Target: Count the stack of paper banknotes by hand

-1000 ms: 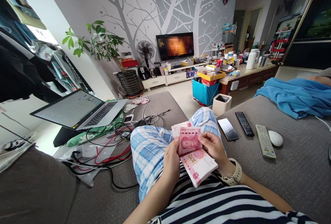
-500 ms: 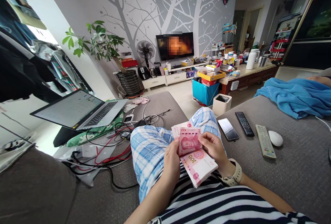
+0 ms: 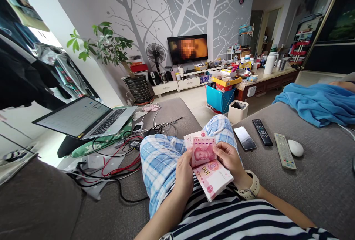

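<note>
A stack of pink 100 banknotes (image 3: 212, 177) is held over my lap, between both hands. Some notes are folded up and back from the rest, with a printed portrait showing. My left hand (image 3: 184, 171) is closed around the left side of the stack, its thumb along the edge. On the other side my right hand (image 3: 230, 158) pinches the edge of the folded-up note between thumb and fingers. The fingers beneath the notes are hidden. A pale watch (image 3: 253, 186) is on my right wrist.
On the grey sofa to the right lie a phone (image 3: 244, 138), a black remote (image 3: 262, 132), a beige remote (image 3: 285, 151) and a white mouse (image 3: 295, 148). An open laptop (image 3: 108, 121) and tangled cables (image 3: 119, 171) are at left. A blue blanket (image 3: 318, 103) lies far right.
Both hands and the banknotes stay practically where they were. Only the picture on the television differs.
</note>
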Demonstrator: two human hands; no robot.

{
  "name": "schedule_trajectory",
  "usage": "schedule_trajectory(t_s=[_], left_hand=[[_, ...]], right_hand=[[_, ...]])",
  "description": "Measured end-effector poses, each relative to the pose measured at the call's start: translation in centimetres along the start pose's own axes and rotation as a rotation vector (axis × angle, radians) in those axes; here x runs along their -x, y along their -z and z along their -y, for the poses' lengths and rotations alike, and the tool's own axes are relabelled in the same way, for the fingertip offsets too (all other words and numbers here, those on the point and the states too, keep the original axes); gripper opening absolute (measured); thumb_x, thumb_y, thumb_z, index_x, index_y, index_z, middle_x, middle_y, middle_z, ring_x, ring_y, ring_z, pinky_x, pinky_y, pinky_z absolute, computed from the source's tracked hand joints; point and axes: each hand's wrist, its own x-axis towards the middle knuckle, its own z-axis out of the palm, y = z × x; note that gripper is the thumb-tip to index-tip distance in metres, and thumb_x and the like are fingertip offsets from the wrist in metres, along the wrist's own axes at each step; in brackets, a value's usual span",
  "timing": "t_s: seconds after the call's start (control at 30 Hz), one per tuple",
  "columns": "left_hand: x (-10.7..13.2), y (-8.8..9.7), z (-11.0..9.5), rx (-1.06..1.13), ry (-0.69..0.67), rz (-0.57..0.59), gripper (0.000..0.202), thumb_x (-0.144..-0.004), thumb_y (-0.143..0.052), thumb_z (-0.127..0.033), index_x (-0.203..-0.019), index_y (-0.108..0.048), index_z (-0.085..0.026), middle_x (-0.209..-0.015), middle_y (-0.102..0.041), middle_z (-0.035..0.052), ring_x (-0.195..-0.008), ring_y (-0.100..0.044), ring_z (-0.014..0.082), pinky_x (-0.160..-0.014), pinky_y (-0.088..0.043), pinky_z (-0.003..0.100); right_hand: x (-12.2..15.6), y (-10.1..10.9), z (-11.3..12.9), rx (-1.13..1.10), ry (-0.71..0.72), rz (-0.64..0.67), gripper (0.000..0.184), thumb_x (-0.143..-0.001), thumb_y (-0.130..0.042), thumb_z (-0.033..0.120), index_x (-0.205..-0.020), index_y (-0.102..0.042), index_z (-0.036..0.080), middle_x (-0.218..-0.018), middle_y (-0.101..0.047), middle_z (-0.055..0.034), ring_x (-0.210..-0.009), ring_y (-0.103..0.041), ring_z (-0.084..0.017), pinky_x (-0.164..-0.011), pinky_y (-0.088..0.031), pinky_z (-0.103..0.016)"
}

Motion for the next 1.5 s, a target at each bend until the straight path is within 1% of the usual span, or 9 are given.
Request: schedule_trajectory(t_s=[0.3,0.43,0.57,0.77,0.9,1.17,1.27,1.4,1.5], left_hand=[[0.1,-0.1,-0.2,-0.042,-0.033,-0.015,0.018,-0.073,-0.059,-0.03,-0.07,-0.07,-0.016,-0.074,-0.071,0.0029,-0.074,-0.063,0.0208,-0.071,-0.048,0.03],[0.1,0.0,-0.1,-0.037,-0.036,-0.018,0.017,-0.073,-0.057,-0.027,-0.072,-0.07,-0.016,-0.073,-0.07,0.002,-0.074,-0.062,0.0201,-0.071,-0.047,0.029],[0.2,0.0,-0.2,-0.06,-0.04,-0.016,0.017,-0.074,-0.055,-0.027,-0.072,-0.07,-0.017,-0.072,-0.069,0.0014,-0.069,-0.061,0.0186,-0.067,-0.047,0.027],[0.7,-0.5,-1.2,-0.089,-0.028,0.002,0.019,-0.075,-0.056,-0.029,-0.064,-0.068,-0.019,-0.06,-0.064,0.0001,-0.058,-0.056,0.0171,-0.063,-0.047,0.028],[0.7,-0.6,-1.2,-0.073,-0.02,-0.003,0.018,-0.074,-0.058,-0.031,-0.067,-0.07,-0.02,-0.053,-0.06,-0.0004,-0.053,-0.053,0.0175,-0.061,-0.048,0.03],[0.7,-0.6,-1.3,-0.063,-0.021,0.025,0.018,-0.075,-0.057,-0.029,-0.074,-0.072,-0.02,-0.057,-0.064,0.0006,-0.051,-0.054,0.0173,-0.061,-0.048,0.03],[0.7,-0.7,-1.4,-0.059,-0.02,0.02,0.017,-0.074,-0.058,-0.028,-0.073,-0.072,-0.019,-0.063,-0.067,0.0021,-0.056,-0.057,0.0184,-0.06,-0.047,0.029],[0.6,-0.6,-1.3,-0.036,-0.003,0.019,0.015,-0.072,-0.061,-0.028,-0.064,-0.069,-0.018,-0.061,-0.067,0.0011,-0.056,-0.057,0.0169,-0.057,-0.046,0.027],[0.5,-0.6,-1.1,0.03,0.007,0.021,0.016,-0.07,-0.064,-0.029,-0.061,-0.067,-0.017,-0.063,-0.068,0.0009,-0.059,-0.06,0.0169,-0.061,-0.048,0.027]], right_hand=[[0.1,0.0,0.1,-0.006,-0.009,0.009,0.032,-0.07,-0.072,0.045,-0.063,-0.055,0.019,-0.053,-0.044,0.0048,-0.047,-0.03,-0.009,-0.045,-0.024,-0.025],[0.3,-0.1,0.2,-0.03,-0.003,0.015,0.031,-0.07,-0.073,0.044,-0.064,-0.056,0.019,-0.054,-0.045,0.0045,-0.047,-0.032,-0.009,-0.046,-0.026,-0.025],[0.2,0.0,0.1,-0.025,0.007,0.018,0.028,-0.071,-0.072,0.043,-0.066,-0.058,0.019,-0.058,-0.048,0.003,-0.051,-0.037,-0.01,-0.049,-0.03,-0.025],[0.1,0.0,-0.1,-0.026,0.006,0.014,0.027,-0.07,-0.072,0.044,-0.068,-0.06,0.02,-0.06,-0.051,0.0018,-0.054,-0.04,-0.012,-0.053,-0.032,-0.027],[0.1,0.1,-0.2,-0.036,0.0,0.023,0.026,-0.07,-0.073,0.043,-0.068,-0.06,0.02,-0.061,-0.051,0.0017,-0.055,-0.041,-0.012,-0.053,-0.032,-0.027],[0.2,0.0,0.1,-0.044,-0.009,0.032,0.026,-0.072,-0.072,0.042,-0.067,-0.059,0.02,-0.058,-0.048,0.0023,-0.052,-0.037,-0.011,-0.049,-0.029,-0.026],[0.1,0.0,0.1,-0.059,-0.01,0.036,0.026,-0.071,-0.073,0.041,-0.067,-0.059,0.019,-0.059,-0.049,0.0021,-0.052,-0.039,-0.01,-0.048,-0.029,-0.025],[0.1,-0.1,0.1,-0.119,-0.004,0.035,0.029,-0.074,-0.07,0.043,-0.065,-0.057,0.019,-0.052,-0.047,0.0041,-0.045,-0.037,-0.008,-0.045,-0.027,-0.024],[0.2,-0.1,0.4,-0.122,0.007,0.078,0.03,-0.079,-0.063,0.046,-0.068,-0.058,0.019,-0.047,-0.05,0.0033,-0.042,-0.042,-0.01,-0.045,-0.031,-0.025]])
